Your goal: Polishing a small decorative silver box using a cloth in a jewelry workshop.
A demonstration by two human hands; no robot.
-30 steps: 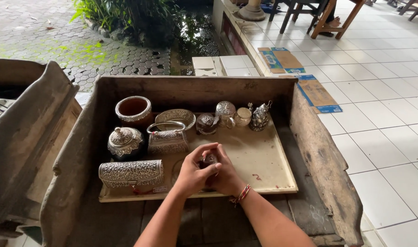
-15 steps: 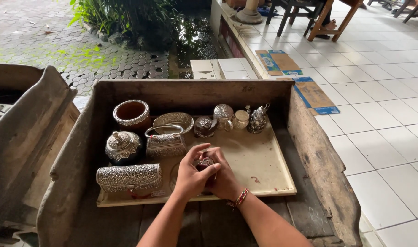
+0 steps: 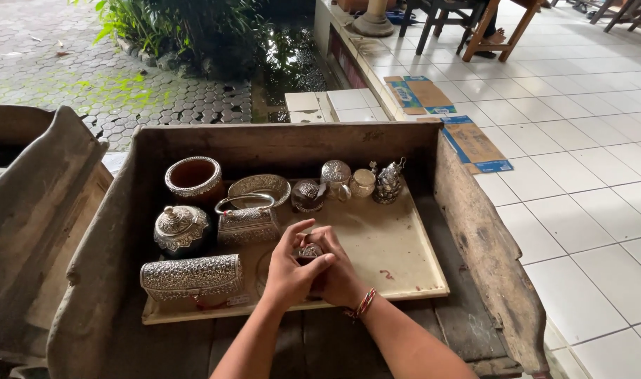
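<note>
Both my hands meet over the front middle of a pale flat tray [image 3: 404,260]. My left hand [image 3: 290,270] and my right hand [image 3: 340,274] together grip a small round embossed silver piece [image 3: 310,250], of which only the top shows between the fingers. A red bead bracelet [image 3: 363,304] circles my right wrist. Just left of my hands lies a long embossed silver clutch box [image 3: 191,276]. Behind them stands a small silver handbag with a loop handle [image 3: 246,220].
The tray rests in a worn wooden trough [image 3: 485,242]. On it also stand a lidded silver pot [image 3: 180,228], a brown bowl with silver rim [image 3: 194,177], an oval dish [image 3: 259,187], small jars [image 3: 336,175] and a tiny teapot [image 3: 388,181]. White tiles lie right, wet pavers behind.
My hands stay at the same spot on the tray; the left fingers have lifted and shifted a little around the small silver piece. The camera view moved slightly.
</note>
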